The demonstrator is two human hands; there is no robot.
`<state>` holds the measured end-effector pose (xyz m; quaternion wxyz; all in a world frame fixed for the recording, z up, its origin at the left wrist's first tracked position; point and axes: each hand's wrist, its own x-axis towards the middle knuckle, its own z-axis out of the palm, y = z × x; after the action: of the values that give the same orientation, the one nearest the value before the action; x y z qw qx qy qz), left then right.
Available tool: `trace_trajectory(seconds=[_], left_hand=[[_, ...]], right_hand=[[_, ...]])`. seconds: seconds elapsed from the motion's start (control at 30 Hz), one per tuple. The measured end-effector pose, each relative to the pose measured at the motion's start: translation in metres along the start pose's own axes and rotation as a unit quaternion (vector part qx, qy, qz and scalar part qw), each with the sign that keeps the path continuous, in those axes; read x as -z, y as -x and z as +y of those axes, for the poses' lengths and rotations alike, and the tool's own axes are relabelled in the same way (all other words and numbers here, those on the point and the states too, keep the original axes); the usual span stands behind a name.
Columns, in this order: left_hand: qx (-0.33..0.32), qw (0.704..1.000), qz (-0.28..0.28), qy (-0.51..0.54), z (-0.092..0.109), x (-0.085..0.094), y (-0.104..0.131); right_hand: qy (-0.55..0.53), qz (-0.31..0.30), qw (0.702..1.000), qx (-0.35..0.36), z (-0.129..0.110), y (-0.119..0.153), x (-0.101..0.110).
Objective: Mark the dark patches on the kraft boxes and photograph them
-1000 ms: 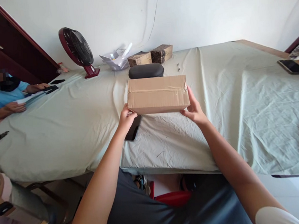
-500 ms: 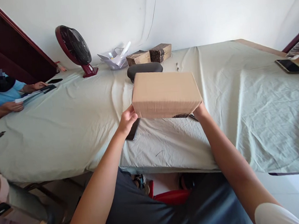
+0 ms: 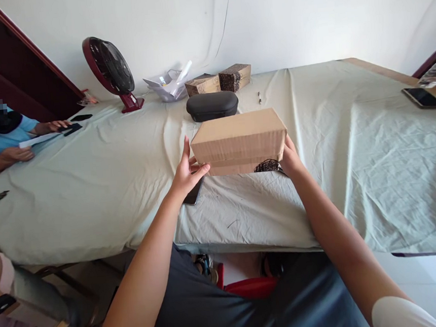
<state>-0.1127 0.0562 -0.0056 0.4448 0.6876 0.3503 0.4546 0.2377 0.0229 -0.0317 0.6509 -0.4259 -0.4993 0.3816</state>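
Fingers (image 3: pixel 186 149) at both ends of the cardboard box (image 3: pixel 237 138), cloth (image 3: pixel 326 138) either side

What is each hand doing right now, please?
Left hand: partly open, thumb on the front of the cardboard box.
Right hand: holding the box's right end, fingers partly hidden.

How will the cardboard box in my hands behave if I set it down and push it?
The cardboard box is likely stiff: its edges look straight between the left hand and right hand. Flat-sided, it probably won't roll, but it may drag the wrinkled tablecloth. Weight is unclear: any contents are hidden.
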Motion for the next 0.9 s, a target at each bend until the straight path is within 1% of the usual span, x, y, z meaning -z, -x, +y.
trace_trajectory(seconds=[0.1,0.17,0.2,0.3,0.4,0.47,0.57,0.6,0.63,0.67,0.7,0.77,0.83,0.9], left_hand=[[0.002,1.0,-0.009,0.009,0.0,-0.001,0.0],[-0.001,0.999,-0.02,0.035,0.002,-0.004,-0.001],[0.008,0.998,-0.032,0.055,0.004,-0.005,-0.001],[0.081,0.984,-0.1,0.125,0.009,-0.01,-0.001],[0.148,0.961,-0.152,0.175,0.012,-0.018,0.003],[0.175,0.95,-0.175,0.192,0.01,-0.025,0.005],[0.212,0.934,-0.216,0.188,0.002,-0.035,0.007],[0.22,0.934,-0.223,0.174,-0.001,-0.038,0.007],[0.219,0.939,-0.217,0.152,-0.004,-0.04,0.006],[0.204,0.95,-0.202,0.123,-0.006,-0.041,0.006],[0.172,0.964,-0.181,0.089,-0.007,-0.043,0.006],[0.074,0.987,-0.143,0.02,-0.008,-0.045,0.007],[-0.013,0.991,-0.13,-0.026,-0.004,-0.048,0.011],[-0.055,0.989,-0.128,-0.047,0.0,-0.05,0.017]], right_hand=[[0.001,0.018,1.0,0.008,-0.01,0.003,-0.003],[-0.017,0.025,0.999,0.011,-0.018,0.005,-0.006],[-0.033,0.024,0.999,0.016,-0.021,0.006,-0.008],[-0.084,0.018,0.995,0.045,-0.026,0.009,-0.011],[-0.097,0.01,0.993,0.063,-0.021,0.011,-0.01],[-0.096,-0.001,0.994,0.046,-0.016,0.013,-0.007],[-0.09,-0.001,0.996,-0.002,-0.011,0.017,-0.005],[-0.083,0.0,0.996,-0.012,-0.011,0.018,-0.006],[-0.073,-0.002,0.997,-0.016,-0.012,0.019,-0.007],[-0.062,-0.006,0.998,-0.013,-0.013,0.02,-0.009],[-0.05,-0.014,0.999,-0.005,-0.013,0.021,-0.011],[-0.026,-0.035,0.999,0.012,-0.013,0.024,-0.017],[-0.006,-0.059,0.998,0.017,-0.011,0.026,-0.021],[0.01,-0.086,0.996,0.013,-0.006,0.028,-0.023]])
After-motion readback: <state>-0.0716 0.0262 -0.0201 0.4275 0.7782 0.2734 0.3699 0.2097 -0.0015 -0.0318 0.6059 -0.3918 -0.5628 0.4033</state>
